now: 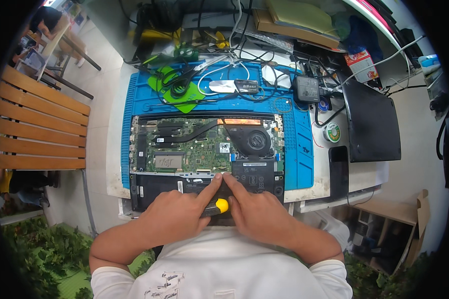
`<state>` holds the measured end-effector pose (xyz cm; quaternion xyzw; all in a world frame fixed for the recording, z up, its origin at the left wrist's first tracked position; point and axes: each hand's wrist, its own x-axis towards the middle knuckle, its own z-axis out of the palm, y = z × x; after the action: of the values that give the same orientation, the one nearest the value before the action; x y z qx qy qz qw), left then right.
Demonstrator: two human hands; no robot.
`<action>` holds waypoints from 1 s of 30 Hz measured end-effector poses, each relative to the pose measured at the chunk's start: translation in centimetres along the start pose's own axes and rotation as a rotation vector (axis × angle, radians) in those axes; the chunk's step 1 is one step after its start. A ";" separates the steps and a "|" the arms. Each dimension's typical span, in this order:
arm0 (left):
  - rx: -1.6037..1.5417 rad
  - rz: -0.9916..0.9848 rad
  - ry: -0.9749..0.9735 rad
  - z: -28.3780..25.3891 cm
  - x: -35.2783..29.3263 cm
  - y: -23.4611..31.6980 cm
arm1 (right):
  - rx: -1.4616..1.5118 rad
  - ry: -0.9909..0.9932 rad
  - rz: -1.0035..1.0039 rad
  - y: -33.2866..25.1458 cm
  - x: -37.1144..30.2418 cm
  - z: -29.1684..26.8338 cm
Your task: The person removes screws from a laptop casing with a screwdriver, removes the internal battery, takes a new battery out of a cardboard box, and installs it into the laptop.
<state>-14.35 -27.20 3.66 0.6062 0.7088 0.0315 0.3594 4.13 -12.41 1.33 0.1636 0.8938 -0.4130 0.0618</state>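
Opened laptop (pixel 207 160), centre frame: I judge fingertip seating work underway, left hand (pixel 181 210) grasping yellow-ended tool (pixel 217 206), grasp of right hand (pixel 258 211) unclear, next move needing even pressure.

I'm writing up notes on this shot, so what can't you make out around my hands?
Head view: the rest of the yellow-and-black tool, hidden by the left hand.
Head view: whatever lies beneath the index fingertips, covered by them.
Head view: the circuit board's finest parts, too small.
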 end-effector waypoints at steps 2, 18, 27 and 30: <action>0.012 0.013 -0.006 0.1 0.1 -0.4 | -0.039 -0.007 -0.008 0.0 0.1 0.1; -0.123 0.000 0.065 0.3 -1.2 -1.4 | -0.354 -0.074 -0.070 -1.3 0.5 0.7; -0.158 -0.030 0.149 1.2 -1.8 -1.2 | -0.395 -0.016 -0.082 -1.3 0.2 1.3; -0.155 -0.046 0.161 1.5 -1.9 -1.2 | -0.341 0.045 -0.066 -1.1 0.0 1.8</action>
<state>-14.49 -29.76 2.92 0.5557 0.7445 0.1267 0.3477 3.71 -14.47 0.97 0.1305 0.9570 -0.2533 0.0550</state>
